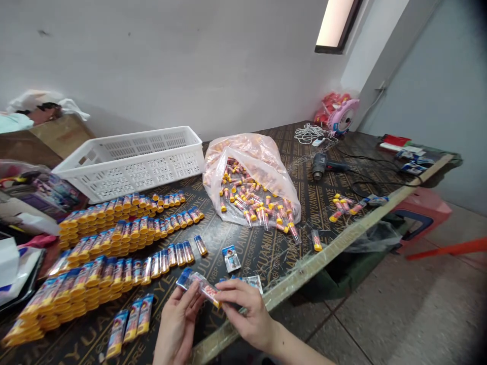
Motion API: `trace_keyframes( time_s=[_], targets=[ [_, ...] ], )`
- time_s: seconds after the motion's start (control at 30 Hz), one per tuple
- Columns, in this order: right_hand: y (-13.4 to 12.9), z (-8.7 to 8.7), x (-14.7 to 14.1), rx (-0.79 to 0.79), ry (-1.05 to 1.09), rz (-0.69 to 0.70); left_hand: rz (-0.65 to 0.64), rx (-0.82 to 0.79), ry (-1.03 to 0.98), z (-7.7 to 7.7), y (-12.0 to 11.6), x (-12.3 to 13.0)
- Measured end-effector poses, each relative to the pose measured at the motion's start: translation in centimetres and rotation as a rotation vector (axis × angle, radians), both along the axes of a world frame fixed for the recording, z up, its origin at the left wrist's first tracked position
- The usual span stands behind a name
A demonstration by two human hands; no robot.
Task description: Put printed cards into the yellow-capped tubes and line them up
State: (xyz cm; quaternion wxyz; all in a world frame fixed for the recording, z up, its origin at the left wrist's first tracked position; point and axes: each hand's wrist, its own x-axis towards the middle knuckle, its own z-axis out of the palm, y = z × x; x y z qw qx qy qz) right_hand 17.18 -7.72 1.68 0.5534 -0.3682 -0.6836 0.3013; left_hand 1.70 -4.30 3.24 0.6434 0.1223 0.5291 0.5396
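Note:
Near the table's front edge, my left hand (178,322) pinches a blue-and-clear printed sleeve (184,278) between thumb and fingers. My right hand (249,310) grips the yellow-capped end of a clear tube (207,290) with small red and white pieces inside. The tube's other end meets the sleeve at my left fingers; whether it is inside the sleeve I cannot tell. Just beyond my hands lies a flat printed sleeve (231,258). More flat sleeves (254,283) are partly hidden behind my right hand. Three sleeved tubes (133,320) lie left of my left hand.
Stacked rows of sleeved tubes (91,276) cover the left side. Behind them stands a white plastic basket (152,165). An open plastic bag (216,192) spills unsleeved tubes mid-table. To the right are a heat gun (323,165), its cable, loose tubes (338,208) and a pink fan (344,117).

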Motion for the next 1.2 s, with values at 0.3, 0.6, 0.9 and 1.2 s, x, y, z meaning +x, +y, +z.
trace_keyframes(
  time_s=[0.3,0.6,0.9,1.2],
  targets=[
    [1.1,-0.8,1.3,-0.084,-0.196,0.062,-0.487,0.097,0.059,0.7,-2.0,0.4],
    [1.6,-0.1,0.7,-0.115,-0.245,0.388,-0.54,0.067,-0.054,0.1,-2.2,-0.1],
    [1.6,-0.5,-0.2,-0.117,-0.178,0.309,-0.473,0.045,-0.09,0.2,-2.4,-0.4],
    [1.9,-0.4,-0.8,-0.094,-0.158,0.313,-0.457,0.053,-0.094,0.3,-2.4,-1.0]
  ],
)
